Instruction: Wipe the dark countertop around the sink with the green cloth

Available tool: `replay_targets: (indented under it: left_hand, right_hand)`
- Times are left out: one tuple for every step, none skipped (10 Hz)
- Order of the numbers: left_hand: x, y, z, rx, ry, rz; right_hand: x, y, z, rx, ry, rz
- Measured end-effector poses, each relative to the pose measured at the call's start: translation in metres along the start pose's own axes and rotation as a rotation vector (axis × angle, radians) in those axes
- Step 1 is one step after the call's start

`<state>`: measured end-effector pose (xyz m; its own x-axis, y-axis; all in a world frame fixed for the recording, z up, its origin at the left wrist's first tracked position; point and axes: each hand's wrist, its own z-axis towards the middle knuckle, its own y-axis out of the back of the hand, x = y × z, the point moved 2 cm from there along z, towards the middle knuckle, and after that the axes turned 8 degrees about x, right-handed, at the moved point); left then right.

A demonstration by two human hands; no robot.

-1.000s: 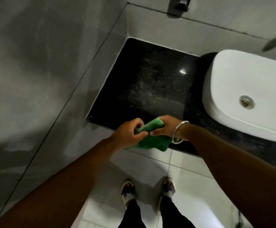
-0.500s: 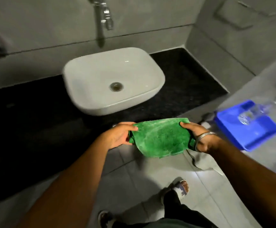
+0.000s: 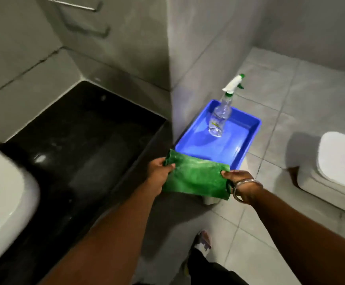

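1. Now both hands, left hand (image 3: 159,170) and right hand (image 3: 242,185), pinch the green cloth (image 3: 196,178) taut, spread flat for wiping
2. Cloth hangs over the floor, beside the countertop (image 3: 81,145), near the blue tray (image 3: 229,140)

Both bare hands hold a green cloth (image 3: 196,178) stretched flat in the air, the left hand (image 3: 159,174) pinching its left edge and the right hand (image 3: 240,185), with a metal bangle (image 3: 242,187) at the wrist, gripping its right edge. The cloth hangs over the near end of a blue plastic tray (image 3: 247,149), where a clear spray bottle (image 3: 221,118) with a white and green trigger head stands. The glossy dark countertop (image 3: 81,145) lies to the left, with a white ceramic sink (image 3: 0,204) at the left edge.
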<state>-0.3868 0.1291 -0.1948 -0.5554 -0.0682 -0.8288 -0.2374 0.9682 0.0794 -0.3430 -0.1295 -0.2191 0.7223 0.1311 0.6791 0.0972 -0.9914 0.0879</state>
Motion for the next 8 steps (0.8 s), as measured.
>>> replay_targets:
  left_hand:
    - [-0.025, -0.040, 0.062, 0.035, -0.064, 0.161]
    - [-0.031, -0.060, 0.122, 0.032, -0.103, 0.359]
    - [-0.018, -0.083, 0.187, 0.084, -0.039, 0.518]
    - [0.001, -0.096, 0.222, 0.191, 0.069, 0.598]
    - [-0.007, -0.095, 0.232, 0.309, 0.068, 0.893]
    - [-0.059, -0.098, 0.227, 0.352, -0.050, 1.054]
    - [-0.154, -0.119, 0.218, 0.276, -0.264, 1.101]
    - [-0.279, -0.156, 0.199, 0.205, -0.579, 1.080]
  right_hand:
    - [0.015, 0.028, 0.044, -0.073, 0.002, -0.033]
    - [0.026, 0.033, 0.082, -0.122, 0.031, -0.089]
    - [0.027, 0.028, 0.127, -0.186, -0.016, -0.169]
    - [0.024, 0.019, 0.153, -0.216, -0.102, -0.342]
    - [0.038, 0.017, 0.150, -0.297, -0.142, -0.626]
    - [0.082, 0.016, 0.130, -0.302, -0.045, -0.774]
    - [0.169, 0.030, 0.108, -0.417, 0.158, -0.954]
    - [0.289, 0.051, 0.073, -0.667, 0.512, -1.139]
